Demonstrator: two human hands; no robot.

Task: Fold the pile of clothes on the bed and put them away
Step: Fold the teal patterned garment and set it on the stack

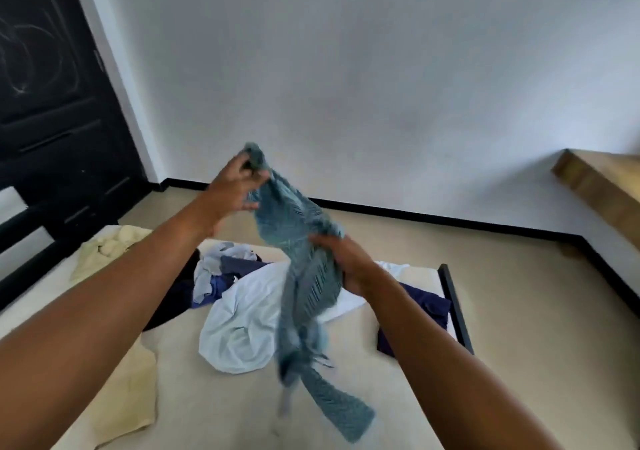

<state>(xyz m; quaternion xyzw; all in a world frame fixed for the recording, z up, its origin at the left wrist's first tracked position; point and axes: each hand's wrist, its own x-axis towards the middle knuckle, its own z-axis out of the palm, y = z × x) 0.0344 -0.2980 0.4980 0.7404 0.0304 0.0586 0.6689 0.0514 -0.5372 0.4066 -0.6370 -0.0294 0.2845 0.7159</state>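
A teal knitted garment hangs in the air above the bed, its lower end trailing down to the mattress. My left hand pinches its top end, raised high. Lower down, my right hand grips the garment's middle from the right side. Behind it on the bed lies the pile: a white cloth, a dark blue garment with a pale grey one on top, and a navy piece at the right edge.
A pale yellow garment lies at the bed's far left, another yellow cloth at the near left. A black wardrobe stands at the left. A wooden shelf juts from the right wall. Beige floor lies beyond the bed.
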